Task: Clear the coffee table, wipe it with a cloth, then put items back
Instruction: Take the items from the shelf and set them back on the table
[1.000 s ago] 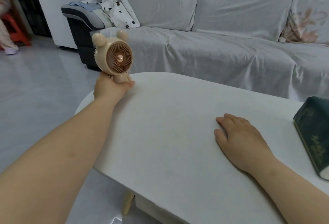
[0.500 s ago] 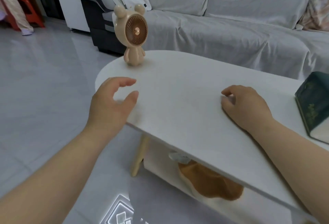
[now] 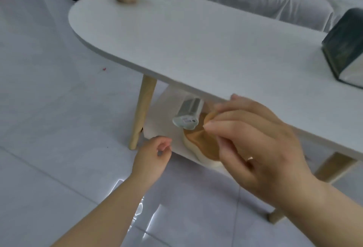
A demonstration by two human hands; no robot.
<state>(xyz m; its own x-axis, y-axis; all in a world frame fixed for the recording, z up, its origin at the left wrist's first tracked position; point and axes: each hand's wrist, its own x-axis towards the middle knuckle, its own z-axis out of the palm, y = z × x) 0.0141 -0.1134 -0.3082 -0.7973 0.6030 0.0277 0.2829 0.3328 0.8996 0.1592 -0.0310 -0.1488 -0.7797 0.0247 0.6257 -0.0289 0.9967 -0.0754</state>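
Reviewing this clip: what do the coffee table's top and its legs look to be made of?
Coffee table top: looks like white painted or laminated board, matte, with a thin uniform edge and no grain; the core cannot be told. Legs: pale tapered round pieces, probably light wood with a smooth finish; grain is too blurred to confirm.

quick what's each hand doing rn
Left hand: loosely curled, holding nothing.
Right hand: fingers partly closed near the tan cushion-like thing; grip cannot be told.

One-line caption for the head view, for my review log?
Both hands, left and right, reach toward items on the coffee table's lower shelf.
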